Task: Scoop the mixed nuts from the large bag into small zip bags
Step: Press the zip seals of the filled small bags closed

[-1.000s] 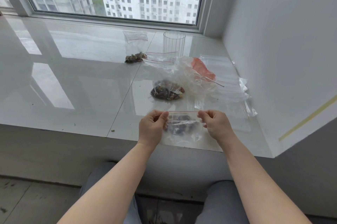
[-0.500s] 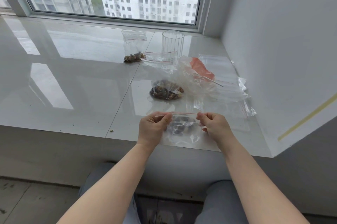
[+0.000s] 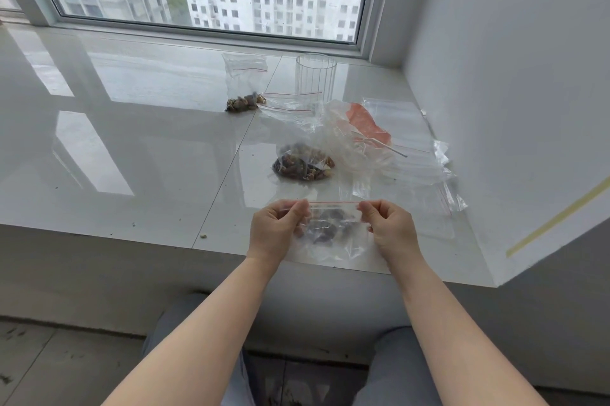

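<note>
A small clear zip bag (image 3: 331, 230) with dark nuts inside is held up near the sill's front edge. My left hand (image 3: 275, 229) pinches its red zip strip at the left end. My right hand (image 3: 389, 229) pinches the strip at the right end. Beyond it on the sill lies the large crumpled clear bag (image 3: 336, 144), with a heap of mixed nuts (image 3: 303, 165) in its left part. Farther back, another small zip bag (image 3: 246, 88) with nuts at its bottom lies flat on the sill.
A ribbed clear cup (image 3: 316, 77) stands at the back by the window. Empty zip bags (image 3: 409, 144) and an orange scoop (image 3: 368, 126) lie to the right, close to the wall (image 3: 511, 91). Crumbs dot the glossy white sill (image 3: 132, 148).
Both hands have slid a little closer together along the zip strip. The bag stays in the same spot.
</note>
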